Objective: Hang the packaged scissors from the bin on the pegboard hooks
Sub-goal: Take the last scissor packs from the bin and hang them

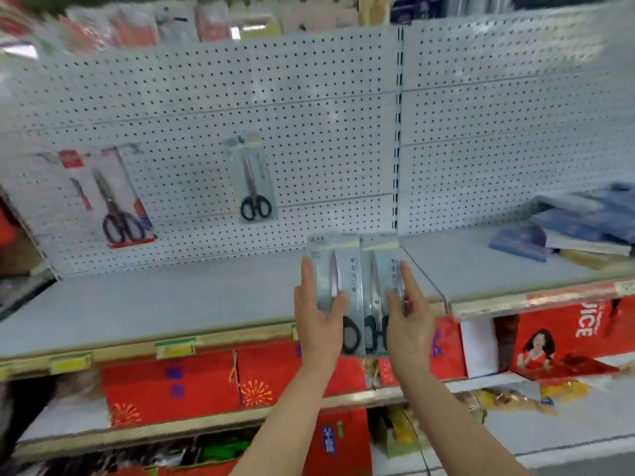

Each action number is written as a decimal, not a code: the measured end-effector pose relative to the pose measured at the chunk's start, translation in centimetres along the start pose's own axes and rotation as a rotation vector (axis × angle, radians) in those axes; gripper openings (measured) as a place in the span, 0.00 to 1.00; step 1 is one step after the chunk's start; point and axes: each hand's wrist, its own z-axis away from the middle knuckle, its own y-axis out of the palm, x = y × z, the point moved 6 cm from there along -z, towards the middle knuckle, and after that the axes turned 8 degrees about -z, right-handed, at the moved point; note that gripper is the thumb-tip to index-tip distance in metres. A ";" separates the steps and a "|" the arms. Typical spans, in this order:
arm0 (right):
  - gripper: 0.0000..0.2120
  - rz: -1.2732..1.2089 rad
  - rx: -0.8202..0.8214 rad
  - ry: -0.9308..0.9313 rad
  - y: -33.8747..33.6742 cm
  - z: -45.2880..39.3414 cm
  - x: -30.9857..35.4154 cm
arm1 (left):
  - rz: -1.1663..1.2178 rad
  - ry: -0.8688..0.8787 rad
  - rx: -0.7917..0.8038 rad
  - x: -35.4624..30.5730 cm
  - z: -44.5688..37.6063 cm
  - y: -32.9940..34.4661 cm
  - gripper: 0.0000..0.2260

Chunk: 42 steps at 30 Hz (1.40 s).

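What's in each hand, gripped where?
Left hand holds one scissors pack, right hand another, each by its lower half.

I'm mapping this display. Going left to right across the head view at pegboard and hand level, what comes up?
Red-carded scissors pack hanging on the pegboard → pale scissors pack hanging → left hand with one pack → right hand with another pack → blue stack on the shelf.

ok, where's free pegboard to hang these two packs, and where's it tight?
Free: the pegboard between the hung slim scissors pack and the slotted upright, and the whole right panel. Tight: the far left around the red-carded scissors, and the right shelf end stacked with blue packs. Both hands hold packs.
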 end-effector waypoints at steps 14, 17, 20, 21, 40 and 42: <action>0.22 -0.091 -0.018 -0.104 13.2 -5.2 5.3 | 0.062 0.097 -0.115 -4.4 -15.4 -9.3 0.36; 0.22 -0.093 -0.020 -0.115 14.6 -6.8 5.0 | 0.028 0.083 -0.123 -4.4 -18.4 -9.6 0.35; 0.22 -0.101 -0.004 -0.120 15.6 -8.7 4.7 | 0.003 0.055 -0.140 -4.0 -21.3 -9.4 0.35; 0.22 -0.103 0.007 -0.118 16.0 -9.4 4.5 | 0.001 0.040 -0.152 -3.6 -22.1 -9.2 0.35; 0.22 -0.193 0.162 -0.123 22.5 -11.2 4.1 | -0.300 0.008 -0.226 1.9 -26.1 -8.2 0.36; 0.23 -0.186 0.169 -0.118 23.2 -11.1 3.7 | -0.313 0.009 -0.220 2.4 -26.6 -8.2 0.37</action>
